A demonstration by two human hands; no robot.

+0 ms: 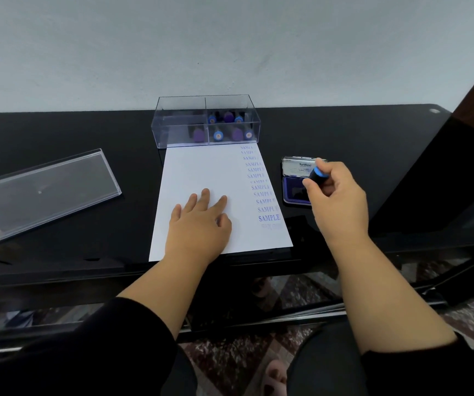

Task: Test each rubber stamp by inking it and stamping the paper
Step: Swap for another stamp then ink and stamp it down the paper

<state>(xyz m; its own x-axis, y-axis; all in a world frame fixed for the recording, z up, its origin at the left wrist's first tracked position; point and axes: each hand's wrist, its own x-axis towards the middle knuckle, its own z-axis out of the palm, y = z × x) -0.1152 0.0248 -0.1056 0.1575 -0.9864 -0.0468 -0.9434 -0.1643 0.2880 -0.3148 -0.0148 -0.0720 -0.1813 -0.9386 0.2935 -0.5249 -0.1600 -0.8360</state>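
Glossy black table (pixel 344 132), clear plastic box (pixel 178 125), matt paper (pixel 201 170)

Soft, even daylight washes my view; the wall (pixel 230 47) above the black table (pixel 58 155) is flat pale grey. That glossy table mirrors my right hand (pixel 338 195) faintly. Left of the paper (pixel 201 170), the clear lid (pixel 41 187) catches glare. Table edges bow from wide-angle distortion; the floor below looks smeared.

White paper (pixel 201 172) bears blue SAMPLE prints (pixel 269 217); stamp (pixel 317 175) blue-capped, ink pad (pixel 295 191) deep blue, table (pixel 73 132) black.
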